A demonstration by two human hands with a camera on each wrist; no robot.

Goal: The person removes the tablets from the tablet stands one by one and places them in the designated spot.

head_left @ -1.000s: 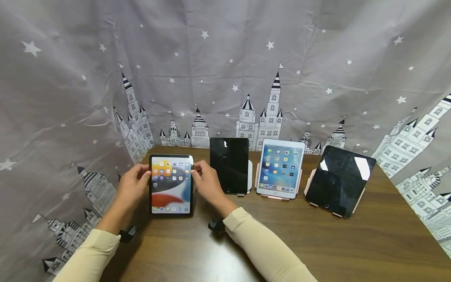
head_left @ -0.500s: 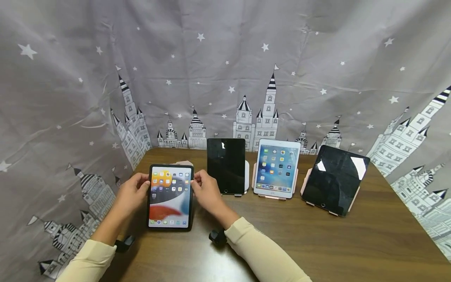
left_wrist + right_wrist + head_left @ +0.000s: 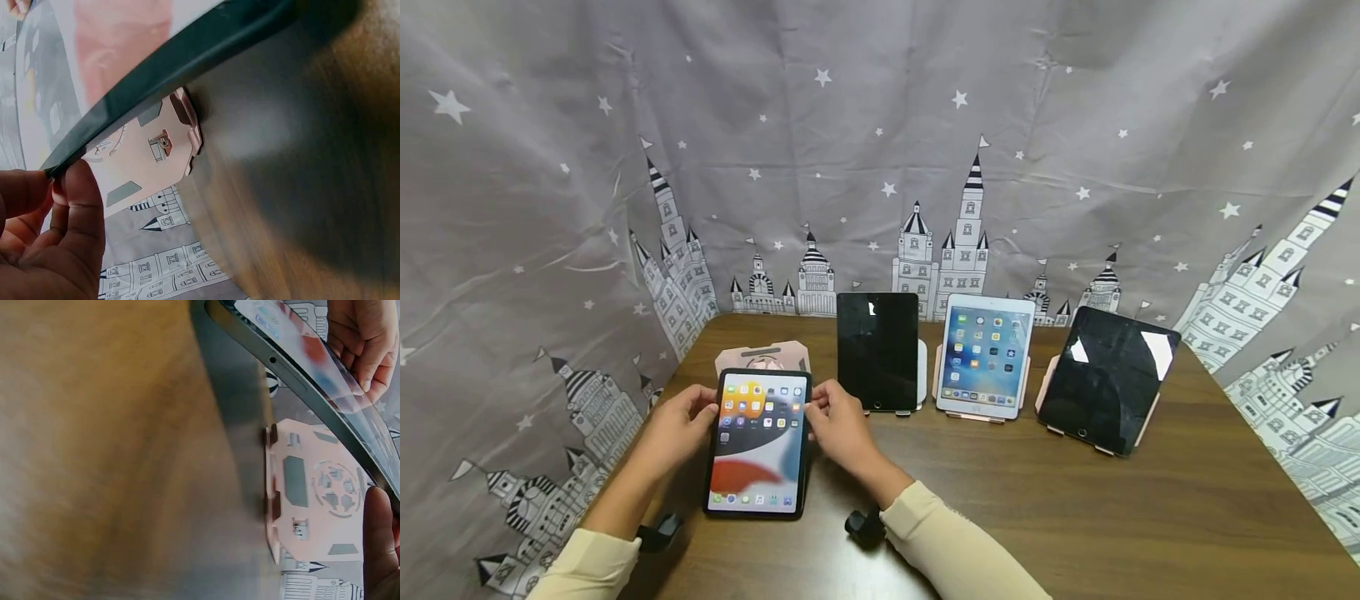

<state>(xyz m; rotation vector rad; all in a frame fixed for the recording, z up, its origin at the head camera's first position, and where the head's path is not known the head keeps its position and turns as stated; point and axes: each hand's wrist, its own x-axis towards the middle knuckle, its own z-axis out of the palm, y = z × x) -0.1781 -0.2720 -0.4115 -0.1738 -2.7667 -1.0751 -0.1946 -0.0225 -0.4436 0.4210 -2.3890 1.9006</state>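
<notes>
Between my two hands is a black-edged tablet [image 3: 757,454], its lit screen showing app icons over an orange, grey and red wallpaper. My left hand [image 3: 677,425] pinches its left edge near the top, thumb on the front. On the opposite edge, my right hand [image 3: 842,421] pinches it with thumb and fingers. Behind the tablet stands a pink cut-out stand [image 3: 775,357], partly hidden in the head view. Both wrist views show the gap: the stand [image 3: 156,150] is apart from the tablet [image 3: 300,387], which hangs tilted above the wooden table.
To the right, a dark tablet [image 3: 877,354], a white tablet [image 3: 986,357] with a lit screen and another dark tablet [image 3: 1108,379] lean on stands. The wooden table [image 3: 1075,517] reaches a grey curtain [image 3: 865,108] printed with castles and stars.
Both hands have brought the lit tablet down and towards me, away from the pink stand, whose upper part has come into sight. The camera has turned slightly right.
</notes>
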